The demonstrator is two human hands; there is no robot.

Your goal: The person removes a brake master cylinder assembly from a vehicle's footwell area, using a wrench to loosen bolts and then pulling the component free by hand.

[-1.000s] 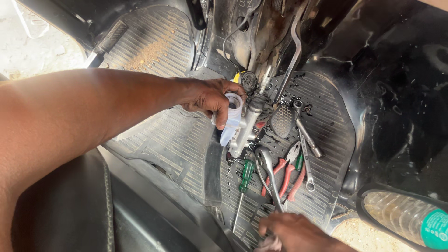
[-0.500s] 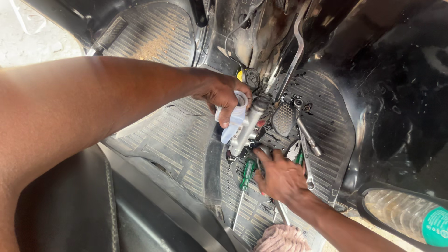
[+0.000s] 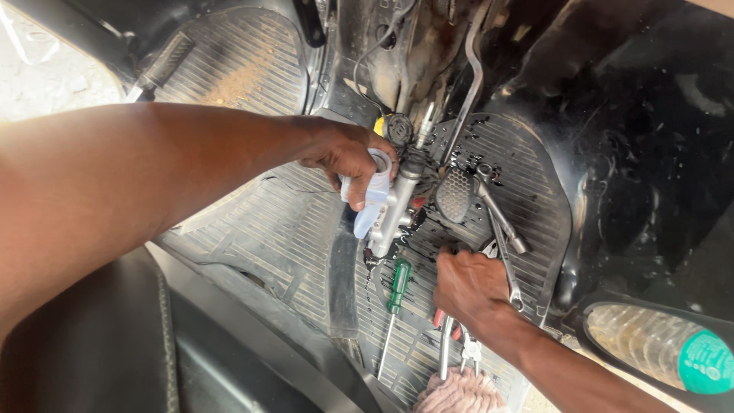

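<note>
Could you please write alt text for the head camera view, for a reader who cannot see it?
The left hand holds a silver cylinder part with a pale reservoir over a ribbed car floor mat. The right hand rests on pliers, beside a green screwdriver.

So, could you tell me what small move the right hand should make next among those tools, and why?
Probably close the right hand on one tool and lift it clear. It lies palm down over the red-handled pliers and spanners on the ribbed floor mat, with no grip visible yet. The left hand already holds the metal cylinder with its pale reservoir, so it looks occupied.
</note>
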